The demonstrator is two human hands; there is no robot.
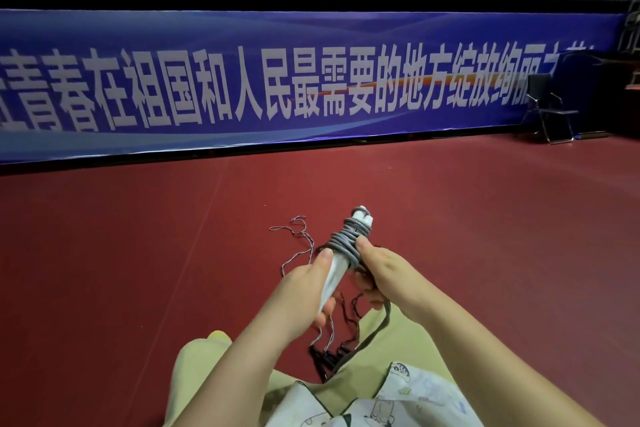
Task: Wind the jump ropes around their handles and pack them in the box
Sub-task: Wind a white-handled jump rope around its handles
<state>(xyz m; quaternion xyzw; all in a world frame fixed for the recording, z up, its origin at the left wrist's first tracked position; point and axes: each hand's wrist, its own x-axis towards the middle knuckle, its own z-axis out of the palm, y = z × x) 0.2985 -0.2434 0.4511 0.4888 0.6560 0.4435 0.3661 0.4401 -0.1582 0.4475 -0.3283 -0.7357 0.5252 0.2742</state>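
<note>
A person seated on a red sports floor (pixel 138 253) winds a grey jump rope (pixel 343 241) round its paired white handles (pixel 334 270), held up in front of the body w/ both hands. No box is in view.

Risk, as judged: the coils sit bunched just beyond the fingers, toward the handles' far end (pixel 362 213), and look loose; if tension drops while the rope's free tail (pixel 382 319) is fed, the turns could slide off that end or spring apart. The tail hangs below the right hand, right by thin dark cords (pixel 349 312), and could snag on them. A thin speckled rope (pixel 298 236) lies on the floor beyond the left-hand fingers; dark handles (pixel 325 357) lie by the lap.

Pose: left hand (pixel 304 291) is wrapped round the handles' near end, thumb laid along the shaft, forearm angled in from lower left. Right hand (pixel 384 274) is curled on the rope beside the coils, thumb pressed vs. the wraps; its other fingers are mostly hidden. Forearms converge; beige trousers (pixel 194 374) & a printed shirt (pixel 408 399) show below.
</note>
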